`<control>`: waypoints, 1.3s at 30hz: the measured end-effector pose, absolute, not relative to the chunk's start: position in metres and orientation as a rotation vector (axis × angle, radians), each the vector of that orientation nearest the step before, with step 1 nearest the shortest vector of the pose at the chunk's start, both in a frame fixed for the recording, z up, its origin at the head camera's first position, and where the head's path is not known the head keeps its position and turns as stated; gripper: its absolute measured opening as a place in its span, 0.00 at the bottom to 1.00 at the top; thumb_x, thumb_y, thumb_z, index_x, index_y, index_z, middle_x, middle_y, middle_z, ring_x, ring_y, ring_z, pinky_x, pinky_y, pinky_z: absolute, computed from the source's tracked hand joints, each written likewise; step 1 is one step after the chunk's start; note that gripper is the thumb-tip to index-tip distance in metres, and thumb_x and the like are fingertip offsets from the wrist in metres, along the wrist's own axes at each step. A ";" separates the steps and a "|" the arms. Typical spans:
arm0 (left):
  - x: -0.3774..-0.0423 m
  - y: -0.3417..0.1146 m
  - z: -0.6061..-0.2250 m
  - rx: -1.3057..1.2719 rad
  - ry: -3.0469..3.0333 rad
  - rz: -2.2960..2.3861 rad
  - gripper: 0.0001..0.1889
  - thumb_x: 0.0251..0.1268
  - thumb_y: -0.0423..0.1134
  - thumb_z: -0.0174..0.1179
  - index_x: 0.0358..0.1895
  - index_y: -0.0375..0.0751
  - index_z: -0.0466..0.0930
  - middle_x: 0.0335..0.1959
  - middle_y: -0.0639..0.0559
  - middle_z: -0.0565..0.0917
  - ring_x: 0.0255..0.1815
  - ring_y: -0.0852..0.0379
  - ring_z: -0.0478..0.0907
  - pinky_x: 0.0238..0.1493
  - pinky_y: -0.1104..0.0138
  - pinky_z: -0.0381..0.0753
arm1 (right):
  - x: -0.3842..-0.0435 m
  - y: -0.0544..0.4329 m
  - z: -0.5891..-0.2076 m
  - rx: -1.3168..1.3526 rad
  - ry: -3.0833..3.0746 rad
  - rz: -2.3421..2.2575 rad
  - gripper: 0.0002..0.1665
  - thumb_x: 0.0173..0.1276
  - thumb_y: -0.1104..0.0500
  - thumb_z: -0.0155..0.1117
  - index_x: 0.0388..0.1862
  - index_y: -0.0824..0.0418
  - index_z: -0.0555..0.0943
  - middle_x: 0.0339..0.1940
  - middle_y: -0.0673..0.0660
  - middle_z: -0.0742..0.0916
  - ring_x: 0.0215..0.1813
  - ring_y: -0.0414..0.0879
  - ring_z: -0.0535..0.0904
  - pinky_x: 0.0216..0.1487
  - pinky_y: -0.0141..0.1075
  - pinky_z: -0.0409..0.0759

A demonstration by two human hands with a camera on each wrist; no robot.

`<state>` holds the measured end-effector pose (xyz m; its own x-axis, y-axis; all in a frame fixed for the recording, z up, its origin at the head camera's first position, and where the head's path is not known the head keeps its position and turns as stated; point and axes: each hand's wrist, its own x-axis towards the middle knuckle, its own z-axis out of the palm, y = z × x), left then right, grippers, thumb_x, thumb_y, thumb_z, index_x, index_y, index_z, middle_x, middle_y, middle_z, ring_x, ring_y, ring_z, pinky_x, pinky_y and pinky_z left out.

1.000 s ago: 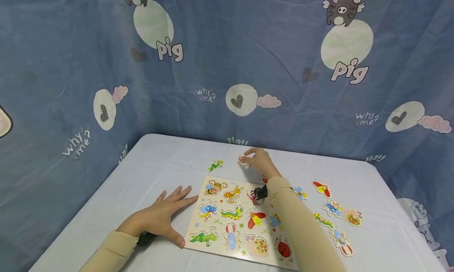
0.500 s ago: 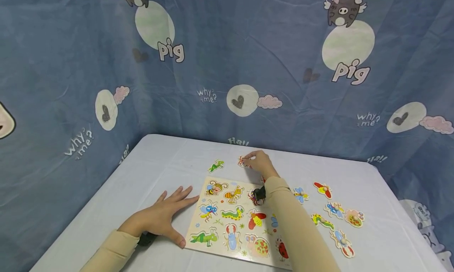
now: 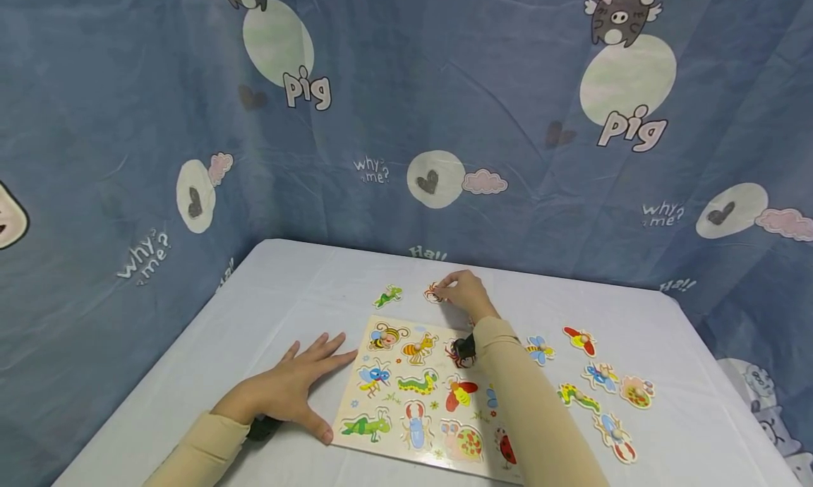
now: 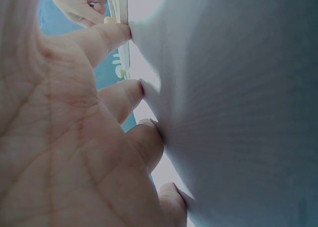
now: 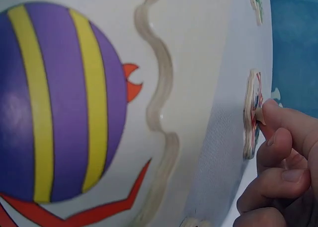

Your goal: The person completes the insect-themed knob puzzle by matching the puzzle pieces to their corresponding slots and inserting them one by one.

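In the head view, my right hand reaches beyond the far edge of a wooden insect puzzle board. Its thumb and forefinger pinch the small knob of a red-legged spider puzzle piece, which is at the white table's surface; the right wrist view shows this closely. The board's printed spider, striped purple and yellow, fills that view's left side. My left hand rests with spread, straight fingers beside the board, its thumb touching the near left corner. A green grasshopper piece lies left of the spider piece.
Right of the board lie several loose pieces, among them a red-winged insect, a caterpillar, a snail and a stag beetle. My right forearm covers part of the board. A blue printed curtain stands behind the table.
My right hand has lowered slightly and stays at the spider piece, which has turned a little. The left hand keeps its place by the board.
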<state>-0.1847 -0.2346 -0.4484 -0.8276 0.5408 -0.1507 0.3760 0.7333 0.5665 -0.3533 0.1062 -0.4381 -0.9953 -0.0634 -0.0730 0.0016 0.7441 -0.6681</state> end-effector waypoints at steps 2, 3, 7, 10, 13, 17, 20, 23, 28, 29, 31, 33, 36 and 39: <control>-0.184 -0.235 -0.448 0.715 2.630 0.765 0.70 0.32 0.68 0.87 0.86 0.54 0.61 0.91 0.41 0.50 0.90 0.27 0.39 0.79 0.21 0.31 | -0.353 0.106 -0.439 -0.047 2.844 -1.097 0.10 0.73 0.53 0.75 0.41 0.59 0.91 0.23 0.51 0.88 0.30 0.43 0.77 0.34 0.32 0.71; -0.184 -0.235 -0.448 0.714 2.629 0.767 0.70 0.32 0.67 0.87 0.86 0.54 0.62 0.91 0.41 0.50 0.90 0.27 0.39 0.79 0.21 0.31 | -0.353 0.105 -0.440 -0.045 2.841 -1.098 0.10 0.73 0.53 0.76 0.41 0.59 0.91 0.23 0.51 0.87 0.30 0.43 0.76 0.34 0.32 0.71; -0.184 -0.234 -0.447 0.709 2.631 0.769 0.70 0.32 0.67 0.87 0.86 0.53 0.62 0.91 0.41 0.50 0.90 0.27 0.39 0.80 0.21 0.31 | -0.353 0.104 -0.441 -0.050 2.835 -1.093 0.11 0.72 0.52 0.77 0.39 0.59 0.90 0.23 0.51 0.87 0.30 0.44 0.75 0.32 0.33 0.70; -0.183 -0.233 -0.446 0.706 2.633 0.769 0.70 0.32 0.68 0.87 0.86 0.53 0.62 0.91 0.40 0.51 0.90 0.27 0.40 0.79 0.21 0.31 | -0.352 0.104 -0.440 -0.065 2.846 -1.078 0.11 0.72 0.52 0.77 0.38 0.59 0.90 0.22 0.51 0.87 0.30 0.44 0.75 0.32 0.33 0.70; -0.183 -0.233 -0.447 0.702 2.634 0.766 0.70 0.32 0.68 0.87 0.86 0.53 0.62 0.91 0.40 0.50 0.90 0.27 0.39 0.79 0.21 0.31 | -0.352 0.105 -0.438 -0.073 2.859 -1.055 0.10 0.71 0.53 0.78 0.37 0.59 0.90 0.23 0.51 0.88 0.30 0.44 0.75 0.32 0.33 0.70; -0.184 -0.234 -0.447 0.700 2.635 0.764 0.70 0.32 0.68 0.87 0.86 0.53 0.62 0.91 0.41 0.50 0.90 0.27 0.39 0.80 0.22 0.31 | -0.351 0.106 -0.433 -0.048 2.866 -1.005 0.10 0.70 0.53 0.78 0.37 0.58 0.90 0.27 0.51 0.89 0.33 0.45 0.75 0.34 0.35 0.70; -0.184 -0.234 -0.447 0.705 2.634 0.766 0.70 0.32 0.68 0.87 0.86 0.53 0.62 0.91 0.41 0.49 0.90 0.27 0.39 0.80 0.22 0.31 | -0.350 0.107 -0.432 -0.032 2.864 -0.979 0.10 0.70 0.53 0.79 0.37 0.58 0.91 0.31 0.52 0.90 0.35 0.46 0.76 0.35 0.35 0.71; -0.185 -0.234 -0.448 0.712 2.630 0.773 0.70 0.32 0.68 0.87 0.86 0.53 0.62 0.91 0.40 0.49 0.90 0.27 0.39 0.79 0.21 0.31 | -0.350 0.107 -0.432 -0.034 2.867 -0.968 0.09 0.69 0.53 0.79 0.38 0.58 0.92 0.31 0.53 0.91 0.35 0.46 0.77 0.37 0.35 0.72; -0.185 -0.235 -0.450 0.714 2.634 0.764 0.70 0.32 0.68 0.87 0.86 0.54 0.61 0.91 0.41 0.50 0.90 0.27 0.39 0.80 0.21 0.31 | -0.350 0.108 -0.433 -0.022 2.880 -0.957 0.10 0.69 0.53 0.80 0.35 0.58 0.92 0.28 0.52 0.90 0.34 0.46 0.77 0.36 0.36 0.72; -0.185 -0.235 -0.450 0.713 2.635 0.763 0.70 0.32 0.68 0.87 0.86 0.54 0.61 0.91 0.41 0.50 0.90 0.27 0.39 0.80 0.22 0.31 | -0.350 0.108 -0.433 -0.010 2.876 -0.956 0.11 0.69 0.52 0.79 0.34 0.59 0.92 0.27 0.52 0.89 0.33 0.46 0.76 0.35 0.37 0.72; -0.185 -0.235 -0.450 0.714 2.635 0.762 0.70 0.32 0.68 0.87 0.86 0.54 0.62 0.91 0.40 0.50 0.90 0.27 0.39 0.80 0.21 0.31 | -0.351 0.108 -0.433 0.023 2.865 -0.949 0.14 0.69 0.51 0.79 0.30 0.59 0.89 0.26 0.51 0.87 0.31 0.46 0.73 0.33 0.37 0.70; -0.185 -0.235 -0.450 0.715 2.636 0.762 0.70 0.32 0.68 0.87 0.86 0.54 0.62 0.91 0.40 0.50 0.90 0.27 0.39 0.80 0.21 0.31 | -0.352 0.109 -0.434 0.052 2.853 -0.939 0.18 0.69 0.50 0.79 0.25 0.59 0.87 0.24 0.50 0.84 0.29 0.45 0.71 0.31 0.37 0.68; -0.185 -0.235 -0.450 0.713 2.635 0.759 0.70 0.32 0.68 0.87 0.86 0.54 0.62 0.91 0.41 0.50 0.90 0.27 0.39 0.80 0.21 0.31 | -0.354 0.109 -0.435 0.062 2.840 -0.940 0.21 0.69 0.50 0.79 0.21 0.58 0.83 0.23 0.50 0.82 0.28 0.45 0.69 0.30 0.37 0.67; -0.186 -0.234 -0.450 0.708 2.633 0.762 0.70 0.32 0.68 0.87 0.86 0.54 0.61 0.91 0.41 0.49 0.90 0.28 0.39 0.80 0.22 0.31 | -0.354 0.108 -0.435 0.051 2.839 -0.948 0.22 0.69 0.51 0.79 0.20 0.58 0.81 0.23 0.50 0.81 0.28 0.45 0.68 0.30 0.36 0.66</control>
